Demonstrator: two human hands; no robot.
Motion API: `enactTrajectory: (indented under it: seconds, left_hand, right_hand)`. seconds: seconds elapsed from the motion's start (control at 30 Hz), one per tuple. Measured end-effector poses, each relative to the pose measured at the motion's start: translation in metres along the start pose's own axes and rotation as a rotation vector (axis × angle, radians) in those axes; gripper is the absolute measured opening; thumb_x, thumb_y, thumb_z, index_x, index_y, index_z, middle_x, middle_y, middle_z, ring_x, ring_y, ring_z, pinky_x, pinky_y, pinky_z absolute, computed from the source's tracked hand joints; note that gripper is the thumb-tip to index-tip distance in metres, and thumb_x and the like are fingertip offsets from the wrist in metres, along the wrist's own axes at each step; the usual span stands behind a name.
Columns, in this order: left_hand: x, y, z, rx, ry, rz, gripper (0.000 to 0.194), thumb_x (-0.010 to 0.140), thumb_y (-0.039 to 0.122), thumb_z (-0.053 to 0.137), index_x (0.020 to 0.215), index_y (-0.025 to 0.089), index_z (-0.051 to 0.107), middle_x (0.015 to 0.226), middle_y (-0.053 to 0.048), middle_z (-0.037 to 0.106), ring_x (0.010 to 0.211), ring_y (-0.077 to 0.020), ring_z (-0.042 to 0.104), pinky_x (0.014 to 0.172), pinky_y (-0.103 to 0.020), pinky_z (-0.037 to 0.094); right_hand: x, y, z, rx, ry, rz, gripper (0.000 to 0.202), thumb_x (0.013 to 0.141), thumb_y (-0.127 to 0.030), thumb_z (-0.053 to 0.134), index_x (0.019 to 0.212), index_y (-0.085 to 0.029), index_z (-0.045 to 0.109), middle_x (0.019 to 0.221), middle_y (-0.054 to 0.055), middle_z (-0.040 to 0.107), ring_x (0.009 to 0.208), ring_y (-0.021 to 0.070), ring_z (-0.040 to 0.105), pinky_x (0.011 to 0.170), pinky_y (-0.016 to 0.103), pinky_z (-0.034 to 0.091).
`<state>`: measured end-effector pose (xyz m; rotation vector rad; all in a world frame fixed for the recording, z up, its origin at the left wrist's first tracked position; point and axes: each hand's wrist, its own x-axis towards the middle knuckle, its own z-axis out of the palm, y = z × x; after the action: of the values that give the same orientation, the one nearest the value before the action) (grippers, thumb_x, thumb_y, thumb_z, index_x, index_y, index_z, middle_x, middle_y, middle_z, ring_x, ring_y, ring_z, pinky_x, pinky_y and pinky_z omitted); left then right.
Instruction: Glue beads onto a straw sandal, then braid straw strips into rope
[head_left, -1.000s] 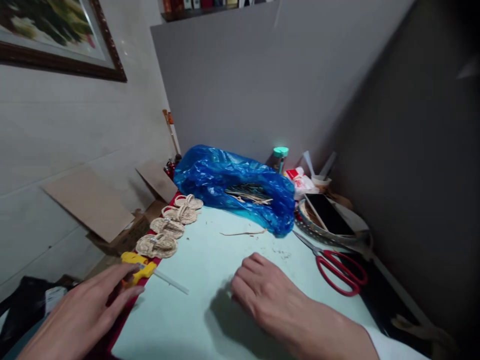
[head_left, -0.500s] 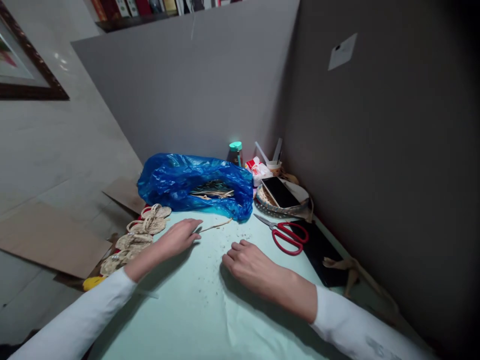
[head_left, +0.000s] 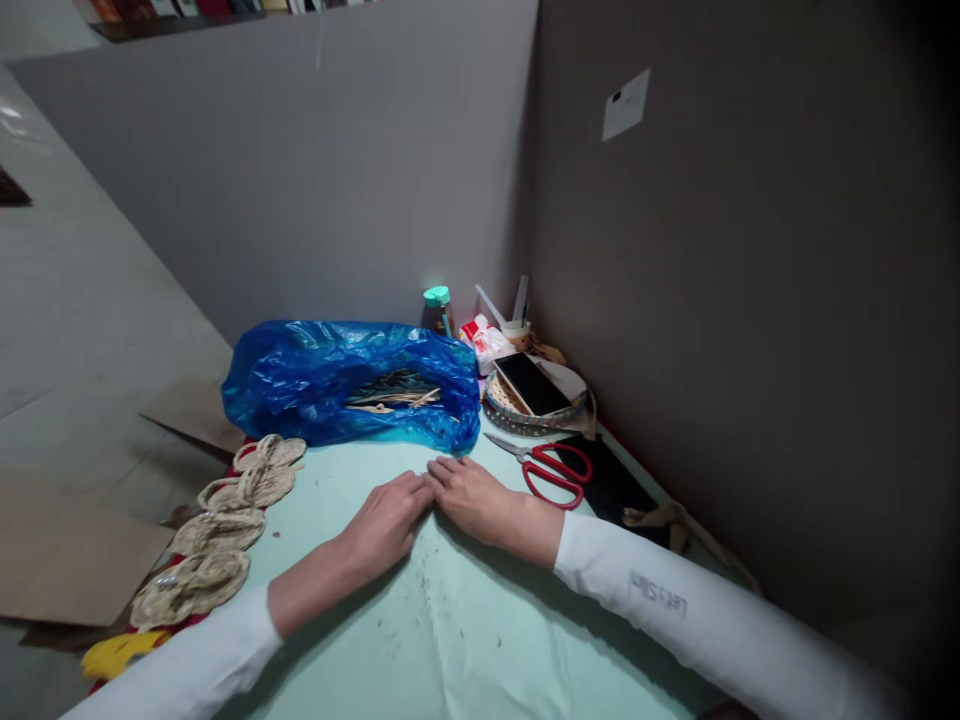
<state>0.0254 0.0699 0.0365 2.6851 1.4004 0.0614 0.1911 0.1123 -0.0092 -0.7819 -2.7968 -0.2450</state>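
Contact brings left hand (head_left: 384, 522) and right hand (head_left: 474, 497) together, any grip hidden, so light pressure clear of the scissors (head_left: 559, 449) seems best.

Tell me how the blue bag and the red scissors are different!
The blue bag is big and puffy, but the scissors are smaller and flat. The bag looks thin and crinkly, while the scissors have smooth red handles and grey blades. The bag gapes open with dry strands inside; the scissors hold nothing. Both rest at least partly on the pale green surface.
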Motion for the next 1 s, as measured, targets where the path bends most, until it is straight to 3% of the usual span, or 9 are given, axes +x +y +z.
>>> enactTrajectory:
  seconds: [0.2, 0.3, 0.4, 0.5, 0.57, 0.67, 0.77, 0.87, 1.0]
  left_hand:
    - [-0.023, 0.025, -0.003, -0.179, -0.079, 0.04, 0.027, 0.089, 0.011, 0.037, 0.085, 0.019, 0.063, 0.089, -0.007, 0.067, 0.084, -0.0204, 0.06, 0.075, -0.031, 0.046]
    - [-0.035, 0.047, -0.008, -0.232, -0.14, 0.13, 0.02, 0.088, 0.016, 0.044, 0.086, 0.02, 0.064, 0.091, -0.006, 0.067, 0.086, -0.0201, 0.06, 0.077, -0.031, 0.046]
    - [-0.046, 0.061, -0.012, -0.259, -0.195, 0.219, 0.022, 0.091, 0.022, 0.044, 0.086, 0.022, 0.066, 0.088, -0.003, 0.068, 0.083, -0.0181, 0.062, 0.076, -0.029, 0.048]
    - [-0.047, 0.05, -0.006, -0.207, -0.069, 0.122, 0.033, 0.095, 0.027, 0.034, 0.109, 0.02, 0.064, 0.106, -0.009, 0.069, 0.1, -0.0207, 0.062, 0.088, -0.033, 0.048]
    - [-0.04, 0.031, 0.005, -0.127, 0.072, -0.017, 0.047, 0.095, 0.036, 0.034, 0.134, 0.013, 0.048, 0.139, -0.017, 0.051, 0.13, -0.027, 0.045, 0.106, -0.042, 0.037]
    - [-0.022, 0.002, 0.022, -0.052, 0.056, -0.207, 0.069, 0.093, 0.051, 0.03, 0.145, 0.005, 0.031, 0.152, -0.023, 0.027, 0.141, -0.0319, 0.023, 0.112, -0.047, 0.026]
    - [-0.001, -0.003, 0.036, -0.038, 0.026, -0.223, 0.072, 0.093, 0.054, 0.025, 0.147, 0.006, 0.026, 0.154, -0.024, 0.019, 0.142, -0.0339, 0.015, 0.112, -0.052, 0.021]
    - [0.011, 0.019, 0.043, -0.044, 0.016, -0.153, 0.069, 0.094, 0.054, 0.025, 0.147, 0.01, 0.027, 0.154, -0.022, 0.018, 0.143, -0.0317, 0.011, 0.114, -0.053, 0.016]
    - [0.0, 0.074, 0.038, -0.134, -0.053, 0.026, 0.066, 0.095, 0.052, 0.025, 0.148, 0.012, 0.027, 0.156, -0.018, 0.013, 0.144, -0.0303, 0.005, 0.115, -0.052, 0.013]
  right_hand:
    - [-0.023, -0.028, -0.003, -0.024, 0.039, -0.078, 0.026, 0.091, -0.013, 0.042, 0.112, -0.003, 0.054, 0.109, 0.018, 0.06, 0.108, 0.0244, 0.054, 0.088, 0.037, 0.047]
    - [-0.044, -0.042, -0.017, -0.04, 0.011, -0.116, 0.02, 0.09, -0.009, 0.044, 0.102, -0.004, 0.059, 0.098, 0.015, 0.063, 0.1, 0.023, 0.057, 0.089, 0.035, 0.048]
    - [-0.071, -0.059, -0.037, -0.042, 0.018, -0.053, 0.021, 0.087, -0.006, 0.046, 0.103, -0.003, 0.06, 0.098, 0.016, 0.064, 0.099, 0.023, 0.058, 0.092, 0.035, 0.049]
    - [-0.105, -0.075, -0.052, -0.057, 0.033, 0.051, 0.033, 0.085, -0.002, 0.046, 0.115, 0.002, 0.057, 0.112, 0.022, 0.063, 0.11, 0.0255, 0.057, 0.097, 0.036, 0.049]
    - [-0.128, -0.084, -0.057, -0.043, 0.036, 0.126, 0.037, 0.084, -0.001, 0.046, 0.119, 0.003, 0.055, 0.12, 0.023, 0.06, 0.114, 0.0266, 0.056, 0.098, 0.035, 0.048]
    - [-0.158, -0.092, -0.064, 0.018, 0.034, 0.242, 0.039, 0.085, 0.0, 0.046, 0.123, -0.002, 0.055, 0.126, 0.02, 0.058, 0.119, 0.0263, 0.053, 0.099, 0.037, 0.048]
    - [-0.179, -0.099, -0.078, 0.133, 0.018, 0.385, 0.034, 0.085, 0.001, 0.047, 0.115, -0.01, 0.059, 0.119, 0.015, 0.063, 0.113, 0.0219, 0.056, 0.095, 0.033, 0.05]
    - [-0.197, -0.102, -0.098, 0.257, -0.023, 0.524, 0.028, 0.085, 0.0, 0.048, 0.101, -0.017, 0.063, 0.105, 0.008, 0.066, 0.099, 0.0179, 0.059, 0.084, 0.028, 0.052]
    - [-0.233, -0.101, -0.109, 0.257, -0.037, 0.674, 0.039, 0.081, 0.006, 0.042, 0.095, -0.021, 0.066, 0.096, 0.005, 0.067, 0.09, 0.0175, 0.061, 0.075, 0.027, 0.052]
